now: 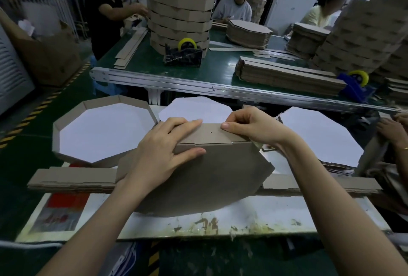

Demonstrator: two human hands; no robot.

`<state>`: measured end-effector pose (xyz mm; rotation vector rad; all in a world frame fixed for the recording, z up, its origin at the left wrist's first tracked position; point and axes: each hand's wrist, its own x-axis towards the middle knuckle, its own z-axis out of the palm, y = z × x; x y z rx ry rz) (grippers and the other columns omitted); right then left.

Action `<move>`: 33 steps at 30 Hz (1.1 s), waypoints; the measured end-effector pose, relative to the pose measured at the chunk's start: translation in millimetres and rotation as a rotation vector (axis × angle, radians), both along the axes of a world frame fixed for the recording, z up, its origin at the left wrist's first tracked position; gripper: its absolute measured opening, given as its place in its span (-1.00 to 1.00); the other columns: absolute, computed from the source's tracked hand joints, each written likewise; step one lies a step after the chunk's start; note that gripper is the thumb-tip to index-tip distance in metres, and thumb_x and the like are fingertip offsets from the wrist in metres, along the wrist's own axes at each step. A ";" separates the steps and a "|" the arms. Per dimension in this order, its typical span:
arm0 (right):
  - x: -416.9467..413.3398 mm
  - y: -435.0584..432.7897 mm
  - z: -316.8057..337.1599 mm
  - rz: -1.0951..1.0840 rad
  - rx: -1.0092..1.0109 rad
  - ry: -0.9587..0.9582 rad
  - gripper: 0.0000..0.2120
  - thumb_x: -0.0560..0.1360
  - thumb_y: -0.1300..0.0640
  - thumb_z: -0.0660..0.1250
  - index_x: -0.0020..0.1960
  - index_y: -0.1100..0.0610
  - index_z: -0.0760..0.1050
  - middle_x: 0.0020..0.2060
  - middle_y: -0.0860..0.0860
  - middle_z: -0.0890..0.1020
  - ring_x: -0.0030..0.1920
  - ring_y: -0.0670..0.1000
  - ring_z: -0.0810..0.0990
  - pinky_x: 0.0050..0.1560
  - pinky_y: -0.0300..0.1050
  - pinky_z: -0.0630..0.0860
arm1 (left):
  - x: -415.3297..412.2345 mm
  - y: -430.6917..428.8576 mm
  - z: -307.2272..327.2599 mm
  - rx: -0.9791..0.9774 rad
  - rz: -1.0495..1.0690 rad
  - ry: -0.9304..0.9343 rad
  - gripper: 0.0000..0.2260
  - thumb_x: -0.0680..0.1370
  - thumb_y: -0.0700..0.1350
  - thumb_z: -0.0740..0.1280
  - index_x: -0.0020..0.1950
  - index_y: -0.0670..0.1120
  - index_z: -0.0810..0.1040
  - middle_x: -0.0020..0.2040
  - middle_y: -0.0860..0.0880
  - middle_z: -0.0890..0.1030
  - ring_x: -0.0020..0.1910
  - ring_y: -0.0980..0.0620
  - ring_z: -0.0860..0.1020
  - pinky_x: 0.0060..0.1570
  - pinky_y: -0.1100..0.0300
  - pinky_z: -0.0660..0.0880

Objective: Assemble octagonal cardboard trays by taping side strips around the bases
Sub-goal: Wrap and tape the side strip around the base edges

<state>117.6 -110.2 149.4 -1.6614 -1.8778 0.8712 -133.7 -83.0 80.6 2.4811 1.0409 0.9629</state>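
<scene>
One octagonal base point(198, 176) lies brown face up, tilted over the near table point(287, 216), with a side strip point(212, 135) folded along its far edge. The left grip point(167, 150) lies flat, pressing strip and base together. The right grip point(254, 127) pinches the strip's top edge. Only this side looks fitted, so most wrapping and taping remains. A finished tray point(101, 101) sits just left, and white bases point(320, 138) wait beyond.

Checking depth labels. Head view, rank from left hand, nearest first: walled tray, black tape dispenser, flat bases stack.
From the left hand:
1. Walled tray, just to its left.
2. Black tape dispenser, ahead on the green table.
3. Flat bases stack, far side, right.
</scene>
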 end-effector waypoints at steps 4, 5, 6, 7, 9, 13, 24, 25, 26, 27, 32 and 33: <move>5.1 -4.6 0.8 -0.029 0.019 0.033 -0.65 0.52 -0.07 0.36 -0.05 0.25 0.62 -0.21 0.23 0.65 -0.24 0.02 0.55 -0.21 -0.12 0.46 | 2.2 -1.5 4.1 -0.008 -0.040 -0.006 -0.52 0.52 0.35 0.10 0.39 0.25 0.41 0.29 0.12 0.45 0.21 0.11 0.39 0.09 0.11 0.46; 6.7 -5.7 0.9 -0.040 0.025 0.039 -0.67 0.54 -0.05 0.36 -0.06 0.24 0.62 -0.25 0.16 0.65 -0.25 -0.01 0.54 -0.23 -0.17 0.45 | 3.0 -1.3 4.6 -0.013 -0.049 -0.001 -0.53 0.52 0.34 0.11 0.40 0.26 0.40 0.30 0.12 0.44 0.22 0.10 0.40 0.10 0.10 0.46; 8.2 -6.5 1.0 -0.051 0.030 0.041 -0.69 0.54 -0.04 0.37 -0.07 0.23 0.63 -0.27 0.10 0.64 -0.26 -0.03 0.53 -0.25 -0.20 0.44 | 3.5 -1.0 4.8 -0.018 -0.057 0.003 -0.53 0.52 0.34 0.11 0.40 0.26 0.39 0.31 0.11 0.44 0.23 0.09 0.40 0.11 0.09 0.46; 9.3 -7.0 1.2 -0.059 0.033 0.040 -0.70 0.54 -0.03 0.37 -0.07 0.22 0.63 -0.28 0.05 0.64 -0.27 -0.05 0.53 -0.25 -0.22 0.44 | 3.9 -0.6 4.7 -0.021 -0.062 0.005 -0.52 0.52 0.34 0.10 0.40 0.26 0.39 0.31 0.11 0.44 0.23 0.08 0.41 0.11 0.08 0.46; 9.5 -7.2 0.7 -0.061 0.026 0.036 -0.72 0.55 -0.01 0.37 -0.06 0.23 0.64 -0.29 0.00 0.65 -0.27 -0.09 0.55 -0.27 -0.29 0.46 | 4.5 -0.5 4.3 -0.022 -0.060 0.006 -0.51 0.51 0.35 0.08 0.40 0.26 0.39 0.32 0.10 0.45 0.24 0.06 0.42 0.11 0.06 0.47; 7.0 -6.8 -0.4 -0.059 0.016 0.043 -0.66 0.52 -0.06 0.36 -0.04 0.24 0.64 -0.22 0.08 0.68 -0.23 -0.07 0.59 -0.22 -0.25 0.51 | 5.2 -0.5 3.2 -0.016 -0.050 -0.006 -0.53 0.51 0.34 0.08 0.38 0.28 0.37 0.34 0.08 0.46 0.25 0.04 0.42 0.12 0.06 0.45; 2.6 -4.7 -6.1 -0.085 0.032 0.117 -0.73 0.56 0.01 0.37 -0.06 0.23 0.64 -0.26 0.12 0.62 -0.26 0.00 0.50 -0.23 -0.13 0.42 | 4.0 2.2 2.9 -0.027 -0.131 -0.001 -0.60 0.53 0.31 0.09 0.36 0.37 0.29 0.42 0.11 0.39 0.33 0.06 0.33 0.24 0.04 0.37; 2.0 -4.5 -7.7 -0.086 0.025 0.127 -0.74 0.56 0.01 0.37 -0.06 0.22 0.64 -0.26 0.09 0.62 -0.26 -0.01 0.51 -0.23 -0.17 0.43 | 3.5 2.2 2.1 -0.028 -0.130 -0.009 -0.60 0.53 0.32 0.09 0.36 0.36 0.30 0.42 0.11 0.40 0.33 0.06 0.33 0.24 0.02 0.38; 1.5 -4.5 -9.3 -0.088 0.019 0.136 -0.75 0.56 0.01 0.37 -0.06 0.20 0.64 -0.25 0.07 0.64 -0.25 -0.03 0.53 -0.23 -0.19 0.45 | 3.0 2.2 1.4 -0.027 -0.128 -0.018 -0.61 0.53 0.32 0.10 0.36 0.36 0.31 0.41 0.11 0.40 0.33 0.06 0.33 0.24 0.00 0.39; 1.6 -4.4 -10.4 -0.091 0.016 0.142 -0.76 0.56 0.01 0.37 -0.06 0.19 0.65 -0.25 0.04 0.65 -0.24 -0.05 0.55 -0.22 -0.21 0.47 | 2.9 2.1 0.9 -0.024 -0.127 -0.024 -0.61 0.53 0.31 0.10 0.36 0.36 0.32 0.41 0.11 0.40 0.33 0.07 0.34 0.23 -0.01 0.40; 6.6 -5.1 -8.6 -0.089 0.012 0.142 -0.72 0.53 -0.04 0.37 -0.04 0.18 0.66 -0.20 0.11 0.70 -0.23 -0.07 0.60 -0.22 -0.26 0.52 | 4.5 1.1 2.2 -0.027 -0.125 -0.009 -0.65 0.55 0.30 0.09 0.34 0.41 0.30 0.42 0.14 0.39 0.33 0.07 0.34 0.20 -0.02 0.42; 7.4 -5.8 -8.3 -0.082 -0.002 0.141 -0.71 0.52 -0.06 0.36 -0.04 0.17 0.66 -0.21 0.08 0.70 -0.23 -0.09 0.61 -0.23 -0.28 0.52 | 4.5 0.8 2.9 -0.030 -0.127 -0.006 -0.66 0.55 0.29 0.09 0.34 0.41 0.31 0.42 0.14 0.39 0.32 0.07 0.34 0.20 -0.02 0.42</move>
